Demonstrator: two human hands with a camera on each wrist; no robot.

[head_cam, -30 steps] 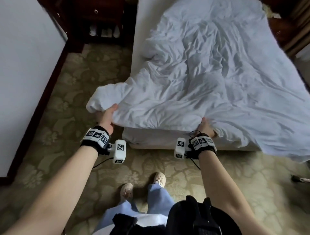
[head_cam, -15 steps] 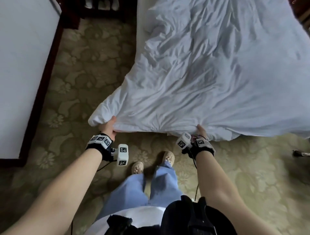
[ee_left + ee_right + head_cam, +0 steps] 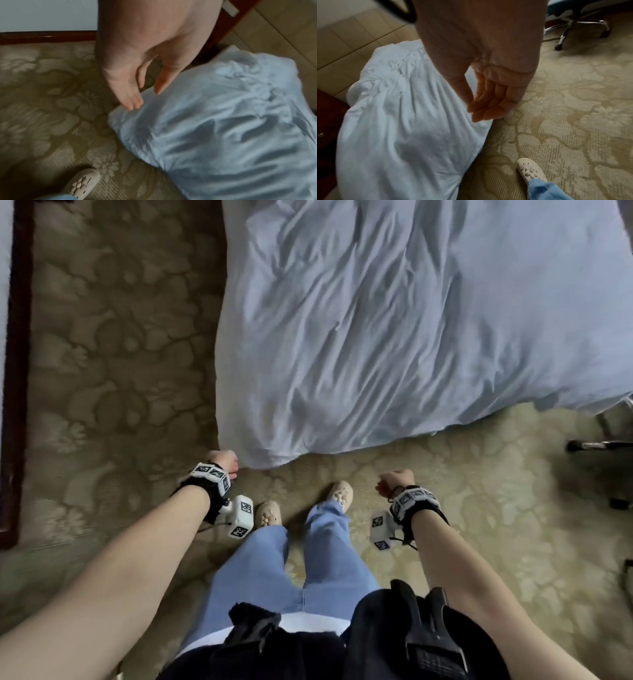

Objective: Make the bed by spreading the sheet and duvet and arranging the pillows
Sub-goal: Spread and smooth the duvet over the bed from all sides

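Note:
The white duvet [image 3: 394, 337] lies wrinkled across the bed, and its near edge hangs over the foot down toward the carpet. My left hand [image 3: 224, 458] is beside the duvet's lower left corner. In the left wrist view the left hand [image 3: 147, 99] has straight fingers just above the duvet [image 3: 214, 121] corner and holds nothing. My right hand [image 3: 394, 479] hangs over the carpet, clear of the hem. In the right wrist view the right hand [image 3: 476, 109] has loosely curled, empty fingers next to the duvet [image 3: 402, 128]. No pillows are in view.
Patterned beige carpet [image 3: 120, 354] surrounds the bed. A dark wooden edge [image 3: 13, 371] runs along the far left. A wheeled chair base [image 3: 599, 445] stands at the right, near the duvet's right corner. My slippered feet [image 3: 269, 513] stand just short of the hem.
Both hands pulled the duvet's near edge toward the foot of the bed and down, then let go. The hem now hangs over the foot, and the right hand has drawn back.

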